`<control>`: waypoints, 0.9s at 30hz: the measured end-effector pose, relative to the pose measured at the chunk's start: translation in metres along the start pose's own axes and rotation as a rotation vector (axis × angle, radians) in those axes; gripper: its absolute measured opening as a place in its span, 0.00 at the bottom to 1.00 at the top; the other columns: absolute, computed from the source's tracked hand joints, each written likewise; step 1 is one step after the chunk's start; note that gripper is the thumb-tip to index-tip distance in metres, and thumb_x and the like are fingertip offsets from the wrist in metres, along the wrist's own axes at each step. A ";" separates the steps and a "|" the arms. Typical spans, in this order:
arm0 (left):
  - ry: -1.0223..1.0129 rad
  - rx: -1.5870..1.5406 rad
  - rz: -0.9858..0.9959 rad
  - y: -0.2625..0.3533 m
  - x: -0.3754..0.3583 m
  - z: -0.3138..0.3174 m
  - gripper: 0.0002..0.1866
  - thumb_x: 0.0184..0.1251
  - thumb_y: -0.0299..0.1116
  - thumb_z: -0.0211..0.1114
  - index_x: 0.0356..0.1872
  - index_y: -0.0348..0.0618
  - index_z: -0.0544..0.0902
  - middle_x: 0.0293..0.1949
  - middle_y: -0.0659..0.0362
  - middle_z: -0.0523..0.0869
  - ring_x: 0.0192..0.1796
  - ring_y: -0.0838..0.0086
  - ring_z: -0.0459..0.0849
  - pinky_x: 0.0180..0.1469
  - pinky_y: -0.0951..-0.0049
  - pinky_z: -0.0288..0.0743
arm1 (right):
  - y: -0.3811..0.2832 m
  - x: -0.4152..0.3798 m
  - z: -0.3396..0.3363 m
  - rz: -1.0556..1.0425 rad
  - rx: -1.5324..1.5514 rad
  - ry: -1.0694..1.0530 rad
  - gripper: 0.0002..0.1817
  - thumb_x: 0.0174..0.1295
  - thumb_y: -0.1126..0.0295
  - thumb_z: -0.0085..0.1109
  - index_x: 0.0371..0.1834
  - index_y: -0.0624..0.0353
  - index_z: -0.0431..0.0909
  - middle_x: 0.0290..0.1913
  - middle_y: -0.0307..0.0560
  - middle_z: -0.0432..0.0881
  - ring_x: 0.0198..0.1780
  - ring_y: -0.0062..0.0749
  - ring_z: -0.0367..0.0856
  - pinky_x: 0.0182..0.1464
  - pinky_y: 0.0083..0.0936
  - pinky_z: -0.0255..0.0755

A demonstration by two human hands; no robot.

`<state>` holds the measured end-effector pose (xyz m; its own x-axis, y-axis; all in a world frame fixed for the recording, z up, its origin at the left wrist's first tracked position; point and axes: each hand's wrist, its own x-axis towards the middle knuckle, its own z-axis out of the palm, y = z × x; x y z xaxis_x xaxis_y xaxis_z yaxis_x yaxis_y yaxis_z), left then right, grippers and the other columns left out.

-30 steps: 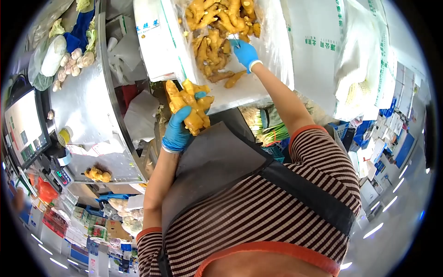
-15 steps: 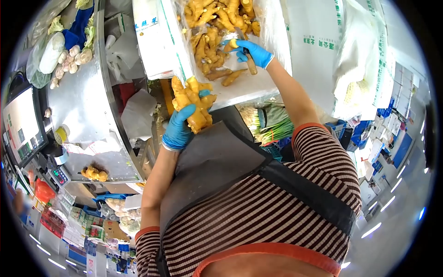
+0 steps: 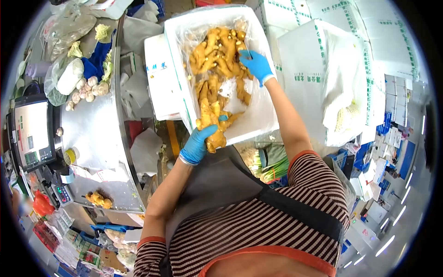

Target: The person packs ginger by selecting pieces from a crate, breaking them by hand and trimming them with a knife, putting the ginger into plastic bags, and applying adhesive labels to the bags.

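My left hand (image 3: 198, 145), in a blue glove, grips a large knobby piece of ginger (image 3: 212, 122) over the near edge of a white foam box (image 3: 272, 108). My right hand (image 3: 256, 66), also gloved in blue, reaches into the box from the right. Its fingers are bent at the right side of the ginger pile (image 3: 214, 51); what they hold is too small or hidden to make out. Clear plastic lines the box around the ginger.
More white foam boxes (image 3: 300, 64) stand to the right. On the left is a metal counter (image 3: 87, 124) with garlic bulbs (image 3: 87, 90), a screen (image 3: 33, 134), a scale (image 3: 62, 194) and a small ginger piece (image 3: 99, 199). Green onions (image 3: 274, 171) lie below the box.
The view has shifted, showing more of the box. My right hand has moved further up over the pile; the knife and small ginger piece seen in it before no longer show. My left hand still holds its ginger.
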<state>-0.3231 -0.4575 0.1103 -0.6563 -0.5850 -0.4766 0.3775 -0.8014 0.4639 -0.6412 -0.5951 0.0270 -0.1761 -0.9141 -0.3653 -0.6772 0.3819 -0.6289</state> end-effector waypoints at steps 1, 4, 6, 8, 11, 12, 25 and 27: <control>-0.017 0.040 -0.013 -0.003 0.004 -0.003 0.31 0.66 0.42 0.62 0.67 0.36 0.69 0.61 0.55 0.78 0.60 0.67 0.79 0.58 0.66 0.76 | -0.012 0.014 -0.005 -0.006 -0.043 0.110 0.31 0.58 0.53 0.65 0.64 0.54 0.75 0.55 0.55 0.83 0.52 0.43 0.83 0.54 0.34 0.76; 0.008 0.024 -0.080 -0.019 0.013 -0.027 0.32 0.66 0.41 0.63 0.68 0.37 0.69 0.62 0.54 0.78 0.61 0.67 0.78 0.59 0.66 0.76 | -0.008 0.066 0.012 -0.005 -0.324 0.108 0.29 0.61 0.59 0.61 0.65 0.54 0.73 0.57 0.57 0.80 0.55 0.50 0.81 0.57 0.39 0.75; 0.009 0.025 -0.080 -0.021 0.013 -0.033 0.32 0.66 0.41 0.63 0.69 0.38 0.67 0.62 0.53 0.78 0.61 0.67 0.78 0.59 0.66 0.76 | 0.001 0.084 0.028 0.012 -0.427 0.132 0.27 0.61 0.63 0.59 0.65 0.54 0.72 0.56 0.58 0.79 0.55 0.52 0.80 0.58 0.40 0.75; -0.009 0.032 -0.065 -0.020 0.010 -0.035 0.33 0.66 0.41 0.63 0.70 0.38 0.66 0.63 0.53 0.77 0.62 0.65 0.78 0.59 0.65 0.77 | 0.008 0.082 0.039 -0.067 -0.470 0.206 0.23 0.61 0.70 0.55 0.62 0.54 0.74 0.55 0.59 0.77 0.54 0.56 0.80 0.57 0.42 0.75; -0.008 -0.007 -0.027 -0.026 0.007 -0.040 0.35 0.65 0.41 0.64 0.71 0.39 0.65 0.63 0.51 0.76 0.62 0.63 0.77 0.58 0.64 0.77 | 0.008 0.047 0.021 -0.186 -0.399 0.115 0.24 0.59 0.71 0.55 0.62 0.55 0.74 0.55 0.59 0.77 0.54 0.56 0.80 0.56 0.42 0.75; -0.016 -0.018 -0.045 -0.023 0.005 -0.039 0.35 0.65 0.41 0.64 0.70 0.38 0.65 0.63 0.51 0.76 0.62 0.63 0.77 0.58 0.63 0.77 | 0.000 0.030 0.013 -0.196 -0.408 0.110 0.24 0.58 0.71 0.57 0.61 0.56 0.74 0.56 0.60 0.77 0.53 0.57 0.79 0.56 0.43 0.75; -0.043 -0.104 -0.137 -0.009 0.012 -0.037 0.30 0.65 0.38 0.64 0.65 0.33 0.71 0.57 0.54 0.80 0.59 0.69 0.78 0.53 0.69 0.79 | -0.041 -0.039 -0.043 0.235 -0.039 -0.582 0.28 0.62 0.54 0.62 0.66 0.50 0.75 0.44 0.47 0.85 0.40 0.30 0.82 0.39 0.25 0.76; -0.027 -0.067 -0.154 -0.010 0.017 -0.037 0.29 0.66 0.37 0.63 0.66 0.34 0.71 0.57 0.54 0.80 0.58 0.68 0.79 0.54 0.68 0.79 | -0.028 0.005 -0.035 0.224 0.224 -0.563 0.29 0.63 0.57 0.61 0.68 0.50 0.73 0.59 0.46 0.81 0.51 0.32 0.82 0.47 0.32 0.80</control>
<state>-0.3136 -0.4644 0.0700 -0.7268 -0.4515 -0.5176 0.3129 -0.8885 0.3358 -0.6485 -0.6149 0.0668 0.1473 -0.6207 -0.7701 -0.4912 0.6299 -0.6016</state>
